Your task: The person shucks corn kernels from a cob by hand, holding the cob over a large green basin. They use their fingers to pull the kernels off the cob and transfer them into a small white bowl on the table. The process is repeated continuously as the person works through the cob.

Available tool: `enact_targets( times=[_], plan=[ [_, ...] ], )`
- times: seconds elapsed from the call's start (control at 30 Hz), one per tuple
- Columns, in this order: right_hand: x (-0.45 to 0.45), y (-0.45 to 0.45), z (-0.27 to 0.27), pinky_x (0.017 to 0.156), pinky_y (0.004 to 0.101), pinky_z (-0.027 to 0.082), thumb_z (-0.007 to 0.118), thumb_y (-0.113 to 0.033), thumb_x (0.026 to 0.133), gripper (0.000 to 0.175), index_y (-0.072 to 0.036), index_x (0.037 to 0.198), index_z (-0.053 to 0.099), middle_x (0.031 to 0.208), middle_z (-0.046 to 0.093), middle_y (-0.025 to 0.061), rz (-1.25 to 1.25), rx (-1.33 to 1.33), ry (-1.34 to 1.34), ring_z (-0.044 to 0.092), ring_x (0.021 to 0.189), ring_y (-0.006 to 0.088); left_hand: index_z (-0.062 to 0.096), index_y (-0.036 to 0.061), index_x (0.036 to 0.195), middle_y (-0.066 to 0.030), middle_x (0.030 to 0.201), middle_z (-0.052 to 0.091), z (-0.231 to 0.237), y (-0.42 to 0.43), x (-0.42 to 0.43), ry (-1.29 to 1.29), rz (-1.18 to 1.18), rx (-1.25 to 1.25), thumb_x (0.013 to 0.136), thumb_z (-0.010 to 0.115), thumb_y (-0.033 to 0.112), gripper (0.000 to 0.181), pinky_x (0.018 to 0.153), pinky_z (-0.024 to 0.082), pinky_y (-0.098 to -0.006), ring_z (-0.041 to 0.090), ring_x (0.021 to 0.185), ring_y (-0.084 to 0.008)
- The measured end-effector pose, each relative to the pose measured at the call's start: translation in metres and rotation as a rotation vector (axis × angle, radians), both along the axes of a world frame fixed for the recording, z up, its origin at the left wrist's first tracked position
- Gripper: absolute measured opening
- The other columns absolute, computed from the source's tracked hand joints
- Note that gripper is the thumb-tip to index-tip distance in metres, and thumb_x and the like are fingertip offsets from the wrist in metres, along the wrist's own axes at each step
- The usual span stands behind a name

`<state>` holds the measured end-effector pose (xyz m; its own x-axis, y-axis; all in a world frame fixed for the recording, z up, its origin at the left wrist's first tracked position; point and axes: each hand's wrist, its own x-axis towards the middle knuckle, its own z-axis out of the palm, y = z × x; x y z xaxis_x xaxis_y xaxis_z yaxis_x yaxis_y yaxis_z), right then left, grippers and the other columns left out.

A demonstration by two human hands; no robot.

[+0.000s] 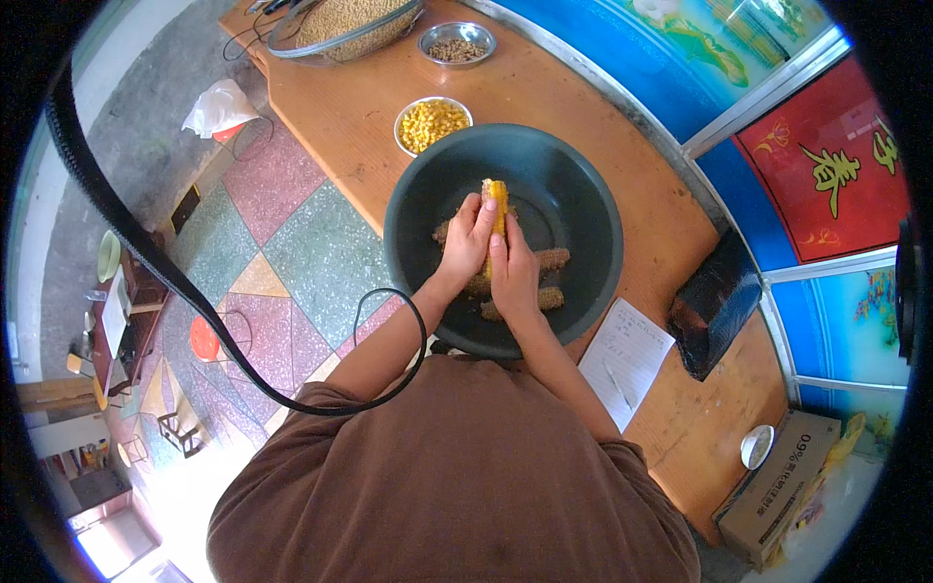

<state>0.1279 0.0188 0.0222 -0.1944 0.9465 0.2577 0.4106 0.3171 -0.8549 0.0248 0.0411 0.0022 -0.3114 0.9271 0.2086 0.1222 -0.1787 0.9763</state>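
Both hands hold one upright-pointing corn cob (498, 195) over a wide dark green basin (583, 182). My left hand (466, 237) grips it from the left, thumb laid along the cob. From the right, my right hand (516, 273) closes around its lower part, thumb pressed against the kernels. Yellow kernels cover part of the cob; its upper left side looks stripped and pale. Inside the basin lie several bare cobs, among them one right of my right hand (552, 259) and another lower down (550, 298). My hands hide part of the basin's bottom.
A bowl of yellow corn kernels (434, 124) stands against the basin's far left. Farther back are a metal bowl of small brown grains (457, 49) and a large container of beans (350, 25). At right lie a notebook (627, 350) with a pen, a black bag (711, 313) and a cardboard box (780, 481).
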Motion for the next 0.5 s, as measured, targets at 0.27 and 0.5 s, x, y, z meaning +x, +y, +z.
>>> enact_targets(
  times=[0.27,0.5],
  plan=[
    [0.001,0.0,-0.003,0.078,0.045,0.046,0.041,-0.024,0.093,0.044,0.005,0.125,0.04,0.106,0.055,0.0293,-0.005,0.038,-0.014,0.056,0.094,0.0436,0.049,-0.0008,0.079,-0.0216,0.065,0.053,0.008,-0.004,0.001,0.151,0.02,-0.073,0.097,0.036,0.026,0.034,0.055,0.042,-0.0397,0.053,0.06,-0.0374],
    [-0.001,0.005,-0.004,0.083,0.0395,0.044,0.039,-0.026,0.094,0.045,0.005,0.127,0.039,0.111,0.054,0.0271,0.001,-0.088,0.205,0.055,0.1,0.0392,0.055,0.0008,0.085,-0.0053,0.064,0.052,-0.011,0.005,-0.001,-0.304,-0.052,-0.074,0.095,0.039,0.021,0.028,0.05,0.038,-0.0305,0.046,0.052,-0.0165]
  ],
)
